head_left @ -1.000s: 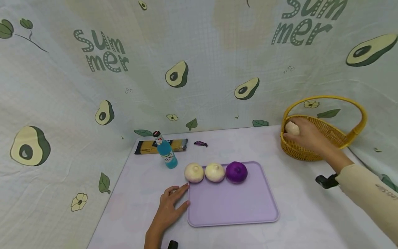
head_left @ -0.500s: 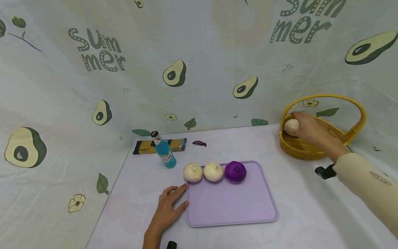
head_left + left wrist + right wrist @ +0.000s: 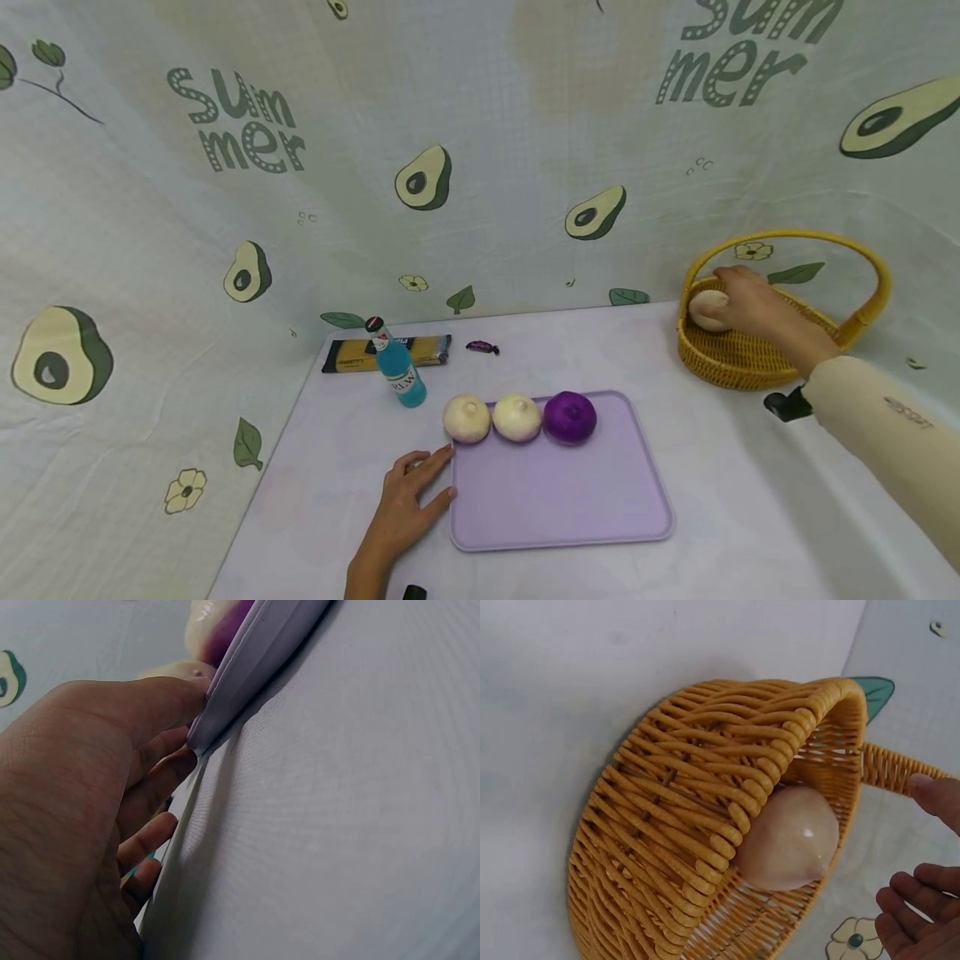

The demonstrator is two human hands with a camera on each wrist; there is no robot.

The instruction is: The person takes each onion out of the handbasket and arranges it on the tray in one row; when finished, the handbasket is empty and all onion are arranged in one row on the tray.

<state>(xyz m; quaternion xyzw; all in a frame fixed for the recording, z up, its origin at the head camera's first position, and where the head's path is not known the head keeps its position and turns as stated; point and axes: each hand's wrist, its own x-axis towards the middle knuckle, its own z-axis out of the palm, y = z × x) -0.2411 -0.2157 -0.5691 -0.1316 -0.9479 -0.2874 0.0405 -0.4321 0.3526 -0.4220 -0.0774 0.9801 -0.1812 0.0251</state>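
Note:
My right hand [image 3: 753,302] is over the yellow wicker basket [image 3: 731,367] at the right. A pale turnip [image 3: 791,840] lies inside the basket by its near wall. In the right wrist view the right hand's fingers are apart from it, with nothing held. My left hand [image 3: 405,508] lies beside the lilac tray [image 3: 562,496], its thumb and forefinger touching the left rim. Along the tray's back edge sit two white-and-purple turnips [image 3: 467,418], [image 3: 517,417] and a deep purple round vegetable [image 3: 570,417] in a row.
Behind the tray, a blue bottle [image 3: 401,375] stands in front of a yellow-and-black packet [image 3: 356,355]. A small purple wrapped sweet [image 3: 482,347] lies to their right. The basket's handle [image 3: 795,235] arches above it, and a printed cloth [image 3: 510,100] hangs behind the table.
The right hand has lowered the turnip into the basket and let go of it, drawing slightly to the right. The left hand stays at the tray's rim.

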